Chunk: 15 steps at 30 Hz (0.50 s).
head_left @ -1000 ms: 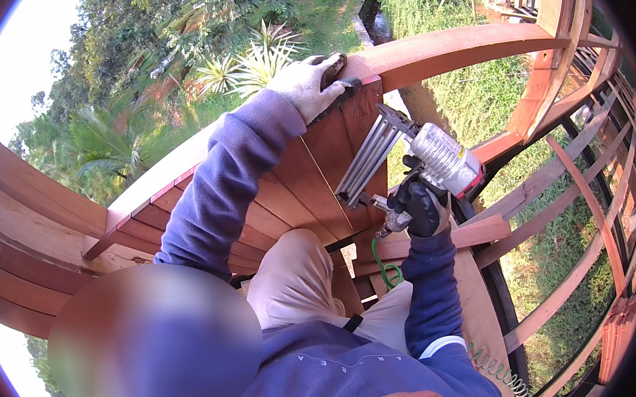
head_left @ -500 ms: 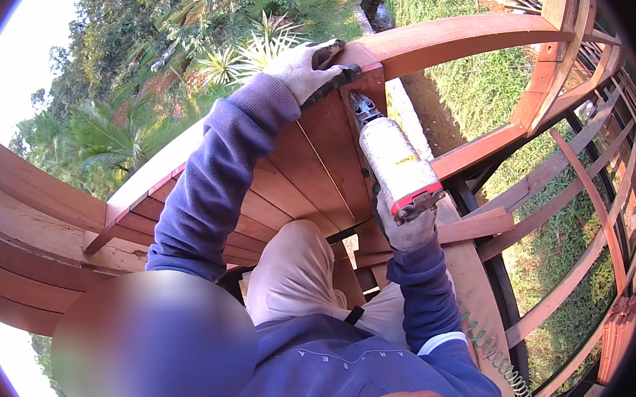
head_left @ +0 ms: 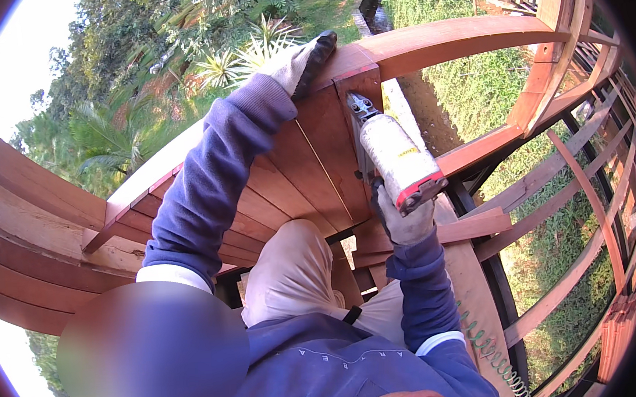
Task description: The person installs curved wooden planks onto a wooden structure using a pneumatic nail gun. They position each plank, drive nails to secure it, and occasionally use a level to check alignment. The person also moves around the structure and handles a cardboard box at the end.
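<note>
My right hand (head_left: 409, 221), in a grey and black work glove, holds a pneumatic nail gun (head_left: 403, 150) with a scuffed white body and a red end cap. The gun's nose points at the top of a reddish vertical board (head_left: 320, 150), close under the curved wooden rail (head_left: 462, 39); whether it touches cannot be made out. The gun's body hides most of its handle. My left hand (head_left: 307, 65), gloved alike, grips the top edge of the rail just left of the nose, fingers together over the far side.
Upright boards (head_left: 259, 195) line the panel leftward. A cut plank (head_left: 475, 224) lies beside my right forearm. A green coiled air hose (head_left: 495, 356) hangs at lower right. Curved slats (head_left: 554, 307) and dark metal framing stand over vegetation. A blurred round patch (head_left: 152, 354) covers the lower left.
My left hand has slid slightly left along the rail, its fingers drawing together. The nail gun's rear has shifted a little to the right and down with my right hand.
</note>
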Tool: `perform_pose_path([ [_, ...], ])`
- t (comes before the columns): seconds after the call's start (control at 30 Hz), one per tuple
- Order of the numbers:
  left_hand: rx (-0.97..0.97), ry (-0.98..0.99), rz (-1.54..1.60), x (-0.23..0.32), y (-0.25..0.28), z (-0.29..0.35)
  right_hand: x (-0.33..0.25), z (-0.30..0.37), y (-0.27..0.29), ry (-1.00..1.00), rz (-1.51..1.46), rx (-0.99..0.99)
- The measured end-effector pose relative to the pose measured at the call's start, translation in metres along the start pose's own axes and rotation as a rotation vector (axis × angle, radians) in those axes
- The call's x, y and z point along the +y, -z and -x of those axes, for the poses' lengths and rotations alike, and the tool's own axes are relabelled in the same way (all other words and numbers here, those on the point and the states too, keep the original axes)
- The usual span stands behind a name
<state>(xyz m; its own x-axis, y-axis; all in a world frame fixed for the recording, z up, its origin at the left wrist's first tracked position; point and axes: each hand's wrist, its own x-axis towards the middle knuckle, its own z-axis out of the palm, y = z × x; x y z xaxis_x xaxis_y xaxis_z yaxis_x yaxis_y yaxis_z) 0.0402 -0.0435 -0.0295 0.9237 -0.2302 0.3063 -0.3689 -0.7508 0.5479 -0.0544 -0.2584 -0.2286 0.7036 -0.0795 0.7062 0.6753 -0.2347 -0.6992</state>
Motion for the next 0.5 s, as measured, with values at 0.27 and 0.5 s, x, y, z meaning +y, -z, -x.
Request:
perform_pose_path([
  [0.27, -0.07, 0.038, -0.092, 0.004, 0.001, -0.003, 0.032, -0.012, 0.023, -0.388, -0.801, -0.116],
  [0.5, -0.039, -0.048, -0.536, 0.026, -0.01, 0.004, 0.096, 0.013, 0.052, -0.647, -0.688, 0.03],
])
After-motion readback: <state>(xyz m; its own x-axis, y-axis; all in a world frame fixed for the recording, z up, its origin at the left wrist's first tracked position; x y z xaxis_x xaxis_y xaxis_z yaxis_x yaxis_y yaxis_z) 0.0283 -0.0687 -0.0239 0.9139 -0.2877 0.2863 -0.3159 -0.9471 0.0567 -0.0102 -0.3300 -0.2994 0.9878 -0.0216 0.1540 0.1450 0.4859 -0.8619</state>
